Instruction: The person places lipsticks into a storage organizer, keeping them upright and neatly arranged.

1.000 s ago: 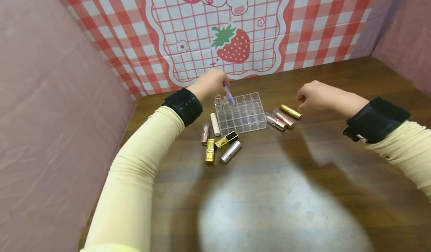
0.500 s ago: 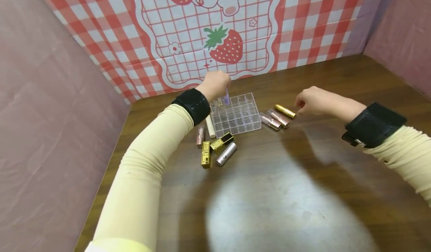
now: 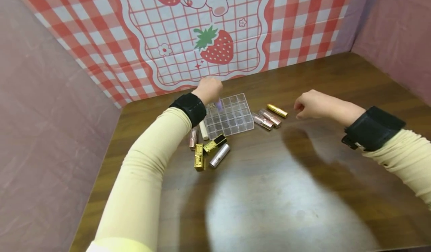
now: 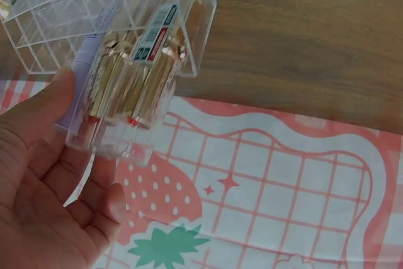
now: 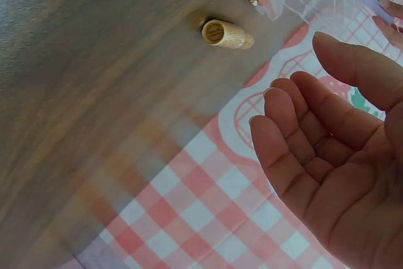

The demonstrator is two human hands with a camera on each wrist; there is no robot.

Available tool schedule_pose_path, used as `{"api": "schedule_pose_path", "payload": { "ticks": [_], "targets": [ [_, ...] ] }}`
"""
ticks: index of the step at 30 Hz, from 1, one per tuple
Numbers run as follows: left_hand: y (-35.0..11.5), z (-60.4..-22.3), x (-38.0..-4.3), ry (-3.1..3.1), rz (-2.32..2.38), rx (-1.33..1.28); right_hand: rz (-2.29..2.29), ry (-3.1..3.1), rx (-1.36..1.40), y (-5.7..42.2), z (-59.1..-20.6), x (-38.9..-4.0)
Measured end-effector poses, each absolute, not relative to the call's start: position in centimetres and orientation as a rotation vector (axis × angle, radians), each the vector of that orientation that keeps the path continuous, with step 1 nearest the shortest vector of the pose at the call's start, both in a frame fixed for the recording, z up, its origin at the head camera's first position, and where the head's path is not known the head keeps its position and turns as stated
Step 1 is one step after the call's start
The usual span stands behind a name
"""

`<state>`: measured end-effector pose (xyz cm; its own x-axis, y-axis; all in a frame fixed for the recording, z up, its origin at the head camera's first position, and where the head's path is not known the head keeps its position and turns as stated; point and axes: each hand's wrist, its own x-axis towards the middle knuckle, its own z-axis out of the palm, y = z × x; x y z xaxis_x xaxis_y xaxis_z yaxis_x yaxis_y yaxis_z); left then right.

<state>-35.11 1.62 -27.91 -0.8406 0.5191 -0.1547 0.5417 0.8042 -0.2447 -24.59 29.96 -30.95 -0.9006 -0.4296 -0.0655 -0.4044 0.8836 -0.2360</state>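
Note:
At the back left corner of a clear compartment organizer (image 3: 235,117), my left hand (image 3: 209,89) pinches a slim purple lipstick tube (image 4: 86,67), whose lower part stands in a slot. In the left wrist view the thumb lies along the tube's side. Two clear-cased lipsticks (image 4: 151,83) stand in the slots beside it. My right hand (image 3: 313,104) hovers above the table with fingers loosely bent and holds nothing. Nearest to it lies a gold tube (image 3: 277,110), beside two rose-gold lipsticks (image 3: 262,121) at the organizer's right.
Left and in front of the organizer lie a white tube (image 3: 203,131), a rose lipstick (image 3: 193,139), a gold lipstick (image 3: 199,157), a gold-and-black one (image 3: 215,143) and a silver tube (image 3: 220,156). A checked strawberry cloth (image 3: 215,50) hangs behind the wooden table (image 3: 269,192).
My left hand has lowered the purple tube from a tilt above the organizer to upright in a slot. The right hand stays almost still. The head view has shifted slightly.

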Motion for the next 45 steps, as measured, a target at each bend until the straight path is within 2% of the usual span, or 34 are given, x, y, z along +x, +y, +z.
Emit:
{"api": "schedule_pose_path", "payload": {
  "ticks": [10,16,22,26,36,45],
  "targets": [
    [0.1,-28.3,-35.6,2.899,-0.401,0.795,-0.354,2.93,-0.652,29.6,-31.3,-24.6],
    [-1.1,-27.3,-35.2,2.913,-0.254,0.739,-0.375,2.916,-0.617,29.3,-31.3,-24.9],
    [-4.0,-25.1,-34.2,3.026,-0.018,0.714,-0.376,2.937,-0.613,28.7,-31.2,-26.2],
    [-7.0,-24.9,-33.7,3.061,0.08,0.647,-0.4,2.936,-0.58,28.3,-31.6,-27.2],
    [-15.2,-30.1,-31.8,3.009,0.243,0.384,-0.353,2.972,-0.574,28.2,-33.3,-29.3],
    [-17.9,-34.7,-29.3,2.999,0.279,0.355,-0.362,2.954,-0.517,28.7,-34.3,-30.2]
  ]
}}
